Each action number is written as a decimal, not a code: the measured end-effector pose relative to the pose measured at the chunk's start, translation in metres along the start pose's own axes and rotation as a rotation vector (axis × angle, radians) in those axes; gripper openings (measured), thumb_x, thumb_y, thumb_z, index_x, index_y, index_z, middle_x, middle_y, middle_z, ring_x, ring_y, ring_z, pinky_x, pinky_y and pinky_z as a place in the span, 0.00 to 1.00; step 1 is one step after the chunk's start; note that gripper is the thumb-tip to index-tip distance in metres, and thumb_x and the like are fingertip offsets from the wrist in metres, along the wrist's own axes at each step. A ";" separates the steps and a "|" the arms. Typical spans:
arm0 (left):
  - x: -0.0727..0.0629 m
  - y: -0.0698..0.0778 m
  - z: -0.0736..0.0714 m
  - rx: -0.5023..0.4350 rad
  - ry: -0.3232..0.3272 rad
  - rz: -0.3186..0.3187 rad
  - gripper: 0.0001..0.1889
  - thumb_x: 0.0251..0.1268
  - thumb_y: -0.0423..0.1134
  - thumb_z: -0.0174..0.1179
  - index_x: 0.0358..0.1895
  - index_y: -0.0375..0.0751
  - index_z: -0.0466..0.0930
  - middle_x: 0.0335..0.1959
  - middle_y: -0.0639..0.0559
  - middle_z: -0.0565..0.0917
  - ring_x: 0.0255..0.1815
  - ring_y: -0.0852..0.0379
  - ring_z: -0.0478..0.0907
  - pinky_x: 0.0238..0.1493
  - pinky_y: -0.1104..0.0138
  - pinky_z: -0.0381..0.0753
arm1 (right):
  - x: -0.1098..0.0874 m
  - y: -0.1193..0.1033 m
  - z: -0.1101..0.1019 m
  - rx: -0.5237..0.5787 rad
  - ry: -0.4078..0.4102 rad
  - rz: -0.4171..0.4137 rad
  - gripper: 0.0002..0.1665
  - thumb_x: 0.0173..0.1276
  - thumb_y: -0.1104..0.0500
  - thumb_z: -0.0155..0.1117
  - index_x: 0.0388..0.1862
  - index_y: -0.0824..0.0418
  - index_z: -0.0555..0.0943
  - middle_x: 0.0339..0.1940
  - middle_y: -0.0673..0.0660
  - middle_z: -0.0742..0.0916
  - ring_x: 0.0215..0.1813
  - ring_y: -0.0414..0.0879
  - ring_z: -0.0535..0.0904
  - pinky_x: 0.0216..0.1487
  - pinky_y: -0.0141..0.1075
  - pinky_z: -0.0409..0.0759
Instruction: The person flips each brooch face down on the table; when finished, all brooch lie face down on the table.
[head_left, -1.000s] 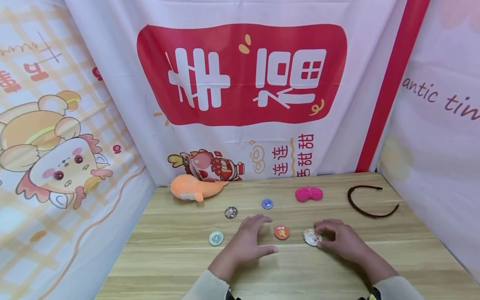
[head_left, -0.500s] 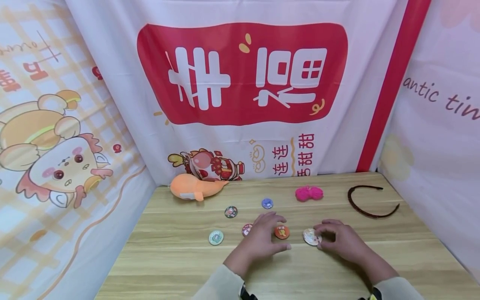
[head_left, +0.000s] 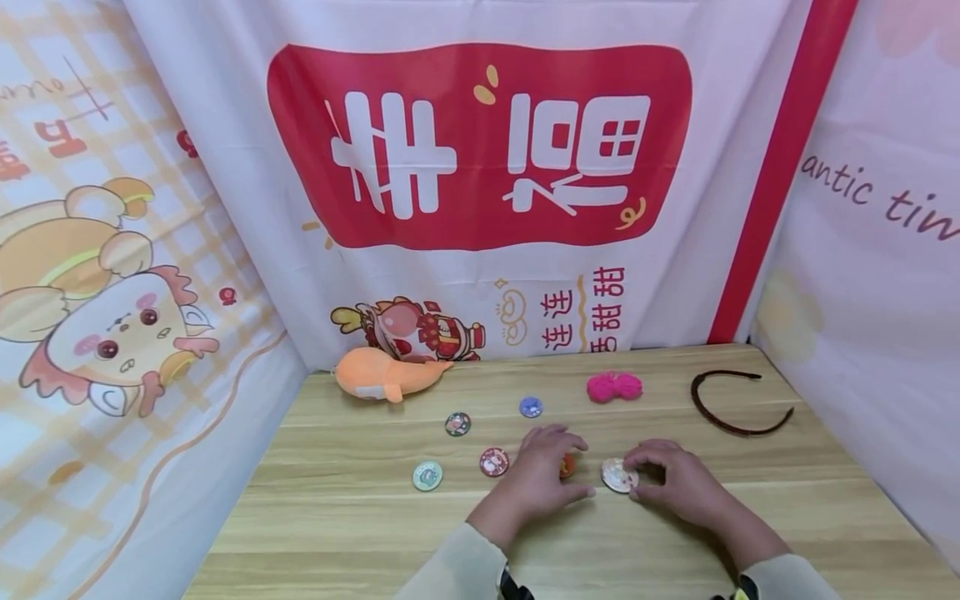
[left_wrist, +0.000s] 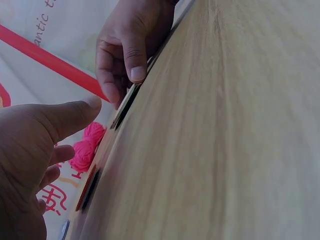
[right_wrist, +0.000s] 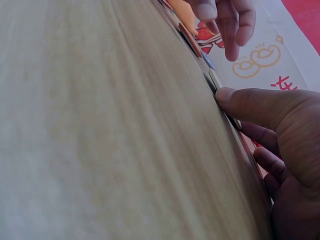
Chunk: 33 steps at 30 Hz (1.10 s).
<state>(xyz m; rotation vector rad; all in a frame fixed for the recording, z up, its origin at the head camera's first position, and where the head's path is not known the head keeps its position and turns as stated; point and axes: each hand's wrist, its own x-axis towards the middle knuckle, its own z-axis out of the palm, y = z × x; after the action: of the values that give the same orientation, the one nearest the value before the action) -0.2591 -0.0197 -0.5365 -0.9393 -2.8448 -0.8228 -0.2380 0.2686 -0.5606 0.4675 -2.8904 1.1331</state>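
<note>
My right hand (head_left: 677, 485) holds a white patterned round badge (head_left: 615, 476) by its right edge, between thumb and fingers. The badge lies flat on the table, and in the right wrist view my thumb (right_wrist: 235, 99) presses its near edge. Over to the left, my left hand (head_left: 536, 477) hovers with thumb and fingers spread apart, holding nothing. It partly hides an orange round badge (head_left: 567, 465). In the left wrist view that orange badge (left_wrist: 88, 189) sits apart from the hand. A red-and-white badge (head_left: 494, 462) lies just left of this hand.
Further round badges, mint green (head_left: 427, 476), dark patterned (head_left: 458, 424) and blue (head_left: 531, 407), lie on the wooden table (head_left: 337, 533). Along the back are an orange plush toy (head_left: 386, 375), pink yarn (head_left: 614, 387) and a dark brown headband (head_left: 701, 402). Printed curtains enclose the table.
My left hand has moved right, from over the red-and-white badge, uncovering it, to beside the orange badge, which it now partly covers. The right hand stays at the white badge.
</note>
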 end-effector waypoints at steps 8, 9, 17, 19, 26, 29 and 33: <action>0.011 0.005 0.013 0.072 0.009 0.022 0.29 0.62 0.60 0.79 0.65 0.60 0.84 0.66 0.66 0.86 0.84 0.52 0.68 0.90 0.43 0.52 | 0.001 -0.001 -0.003 0.001 -0.004 -0.008 0.18 0.62 0.50 0.87 0.48 0.38 0.90 0.61 0.46 0.89 0.74 0.59 0.77 0.78 0.65 0.72; 0.012 0.005 0.016 0.081 0.011 0.028 0.29 0.61 0.60 0.79 0.65 0.61 0.84 0.66 0.66 0.86 0.84 0.52 0.68 0.90 0.42 0.52 | 0.001 0.000 -0.003 0.003 -0.002 -0.014 0.17 0.62 0.51 0.87 0.48 0.38 0.90 0.61 0.46 0.89 0.74 0.60 0.77 0.78 0.66 0.72; 0.020 0.006 0.027 0.114 0.003 0.053 0.27 0.61 0.62 0.78 0.62 0.64 0.85 0.66 0.69 0.86 0.83 0.52 0.68 0.89 0.39 0.51 | 0.000 0.001 -0.003 -0.007 0.017 -0.035 0.16 0.62 0.50 0.87 0.47 0.38 0.90 0.60 0.44 0.90 0.73 0.58 0.79 0.78 0.65 0.73; 0.020 0.008 0.028 0.115 -0.003 0.055 0.26 0.62 0.62 0.78 0.62 0.63 0.86 0.65 0.69 0.86 0.82 0.53 0.70 0.89 0.40 0.51 | -0.001 0.001 -0.003 -0.008 0.021 -0.033 0.16 0.62 0.50 0.87 0.46 0.38 0.90 0.59 0.44 0.90 0.73 0.58 0.79 0.77 0.64 0.73; 0.021 0.011 0.031 0.113 -0.020 0.028 0.19 0.64 0.58 0.77 0.57 0.64 0.89 0.58 0.71 0.88 0.75 0.57 0.75 0.89 0.44 0.54 | -0.003 0.001 0.000 -0.020 0.030 -0.051 0.16 0.61 0.51 0.87 0.46 0.37 0.90 0.59 0.41 0.90 0.73 0.57 0.79 0.77 0.63 0.74; 0.022 0.011 0.033 0.113 -0.020 0.034 0.17 0.65 0.58 0.77 0.55 0.64 0.89 0.57 0.72 0.89 0.73 0.58 0.75 0.89 0.46 0.56 | -0.003 0.000 0.001 -0.029 0.037 -0.049 0.16 0.61 0.52 0.87 0.46 0.37 0.91 0.58 0.40 0.90 0.73 0.56 0.79 0.77 0.62 0.75; 0.023 0.011 0.035 0.106 -0.019 0.045 0.16 0.66 0.57 0.77 0.55 0.65 0.90 0.55 0.73 0.89 0.71 0.59 0.76 0.88 0.49 0.57 | -0.003 -0.002 0.001 -0.029 0.041 -0.040 0.17 0.60 0.52 0.87 0.46 0.38 0.91 0.58 0.40 0.90 0.73 0.56 0.79 0.77 0.62 0.74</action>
<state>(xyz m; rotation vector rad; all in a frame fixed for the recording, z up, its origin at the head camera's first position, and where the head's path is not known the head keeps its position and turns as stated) -0.2676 0.0175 -0.5565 -0.9990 -2.8391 -0.6549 -0.2342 0.2680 -0.5603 0.4926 -2.8455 1.0816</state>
